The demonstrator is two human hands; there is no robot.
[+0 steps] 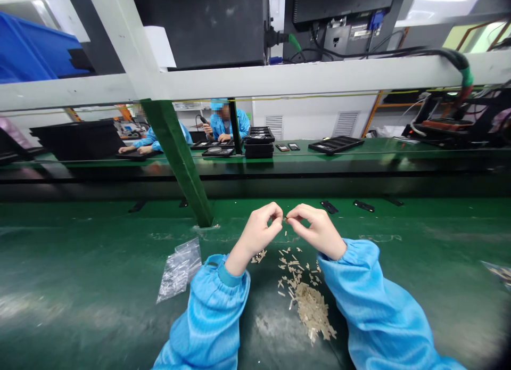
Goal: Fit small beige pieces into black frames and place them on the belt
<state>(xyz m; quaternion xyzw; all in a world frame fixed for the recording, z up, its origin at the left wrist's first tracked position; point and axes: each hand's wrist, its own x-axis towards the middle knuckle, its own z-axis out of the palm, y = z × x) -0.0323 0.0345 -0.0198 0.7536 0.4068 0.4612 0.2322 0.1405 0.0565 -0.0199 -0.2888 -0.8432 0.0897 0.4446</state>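
My left hand (pixel 262 229) and my right hand (pixel 313 226) are held up close together above the green table, fingertips nearly meeting. Each one pinches with thumb and forefinger. A tiny dark piece (pixel 286 219) shows at the right fingertips; it is too small to name. Whatever the left fingertips hold, if anything, I cannot make out. Below and between my forearms lies a heap of small beige strips (pixel 313 310), with loose strips (pixel 293 269) scattered beyond it. A smaller cluster of the strips (pixel 259 256) sits beside my left wrist.
A clear plastic bag (pixel 179 269) lies left of my left sleeve. Flat black pieces (pixel 363 206) rest along the table's far side. A green post (pixel 179 167) rises at left centre. Across the raised bench, a person in blue (pixel 229 124) works near stacked black trays (pixel 259 142).
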